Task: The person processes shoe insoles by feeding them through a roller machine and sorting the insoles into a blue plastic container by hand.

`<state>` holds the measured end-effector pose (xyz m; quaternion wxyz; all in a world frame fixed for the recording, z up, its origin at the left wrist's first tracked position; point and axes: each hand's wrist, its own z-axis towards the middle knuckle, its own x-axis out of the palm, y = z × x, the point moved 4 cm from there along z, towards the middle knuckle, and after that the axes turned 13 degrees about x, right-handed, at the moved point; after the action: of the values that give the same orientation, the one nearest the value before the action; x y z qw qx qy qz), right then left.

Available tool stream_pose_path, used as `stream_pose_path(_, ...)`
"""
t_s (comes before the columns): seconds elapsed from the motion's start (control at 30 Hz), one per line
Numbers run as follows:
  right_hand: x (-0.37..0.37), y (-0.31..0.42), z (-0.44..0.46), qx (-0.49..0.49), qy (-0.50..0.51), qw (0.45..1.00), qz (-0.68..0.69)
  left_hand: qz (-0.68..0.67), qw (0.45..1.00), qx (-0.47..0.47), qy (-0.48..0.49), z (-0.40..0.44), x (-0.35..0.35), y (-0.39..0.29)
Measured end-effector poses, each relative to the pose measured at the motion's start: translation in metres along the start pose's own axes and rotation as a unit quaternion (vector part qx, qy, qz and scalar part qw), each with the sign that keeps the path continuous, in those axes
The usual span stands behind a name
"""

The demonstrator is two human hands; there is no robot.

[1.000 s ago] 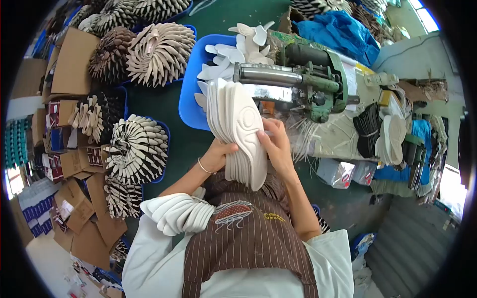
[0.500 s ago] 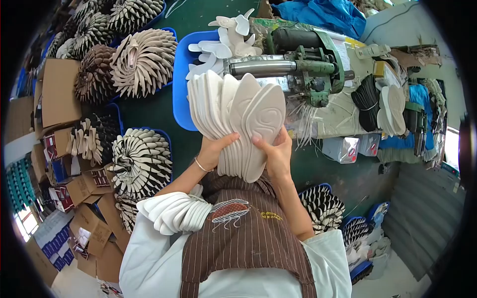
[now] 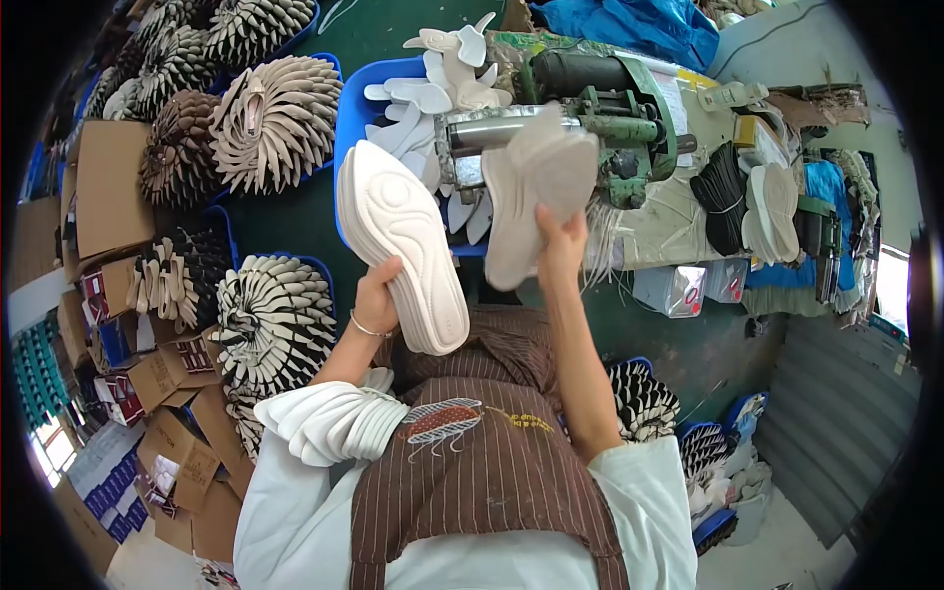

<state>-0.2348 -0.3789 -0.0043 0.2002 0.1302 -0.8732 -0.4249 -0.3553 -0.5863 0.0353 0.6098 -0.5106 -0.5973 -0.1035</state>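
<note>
My left hand (image 3: 379, 298) grips a neat stack of white insoles (image 3: 405, 231), its top one showing raised curved lines. A smaller stack of insoles (image 3: 521, 216), blurred by motion, is in my right hand (image 3: 560, 244), thumb across its face. The two stacks are apart, the right one in front of the green machine with a metal roller (image 3: 511, 133). Behind the left stack is a blue bin (image 3: 346, 147) holding more white pieces (image 3: 413, 93). Another fanned bundle of insoles (image 3: 329, 423) rests by my left upper arm.
Blue baskets at left hold spiral piles of soles (image 3: 275, 123) and black-and-white ones (image 3: 275, 315). Cardboard boxes (image 3: 177, 442) stand at lower left. On the bench at right lie a black cord bundle (image 3: 723, 192) and more insoles (image 3: 770, 211).
The single fanned stack held in both hands is now split in two. My right hand has moved up and away with its portion, while my left hand has shifted left with the other.
</note>
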Motion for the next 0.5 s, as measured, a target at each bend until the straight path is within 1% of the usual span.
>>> stream_pose_path(0.1, 0.005, 0.015, -0.018, -0.067, 0.005, 0.998, 0.014, -0.004, 1.0, -0.014, 0.009, 0.002, 0.007, -0.008)
stream_pose_path(0.17, -0.003, -0.005, -0.042, -0.088, 0.003, 0.996, 0.002, 0.014, 1.0, -0.024, 0.014, 0.002, -0.002, -0.008)
stream_pose_path(0.2, -0.009, -0.018, -0.047, -0.094, 0.001, 0.996, -0.006, 0.009, 1.0, -0.029, -0.005, 0.002, -0.011, -0.006)
stream_pose_path(0.23, -0.014, -0.026, -0.043, -0.093, 0.009, 0.995, -0.046, 0.003, 0.999, -0.036, -0.026, -0.001, -0.021, -0.003)
stream_pose_path(0.27, -0.014, -0.025, -0.035, -0.088, 0.009, 0.995, -0.05, -0.002, 0.998, -0.045, -0.049, -0.005, -0.026, -0.001)
stream_pose_path(0.33, -0.007, -0.019, -0.001, -0.081, 0.009, 0.995, -0.053, 0.02, 0.997, -0.05, -0.057, -0.006, -0.03, 0.001)
stream_pose_path(0.37, 0.009, 0.006, 0.0, -0.089, 0.012, 0.992, -0.085, 0.031, 0.996, -0.052, -0.06, -0.005, -0.029, 0.002)
stream_pose_path(0.47, 0.011, 0.025, -0.02, -0.149, -0.05, 0.976, -0.151, 0.043, 0.996, -0.053, -0.051, -0.005, -0.024, -0.001)
stream_pose_path(0.5, 0.007, 0.018, -0.035, -0.162, -0.079, 0.971, -0.154, 0.046, 0.997, -0.044, -0.052, -0.004, -0.023, -0.002)
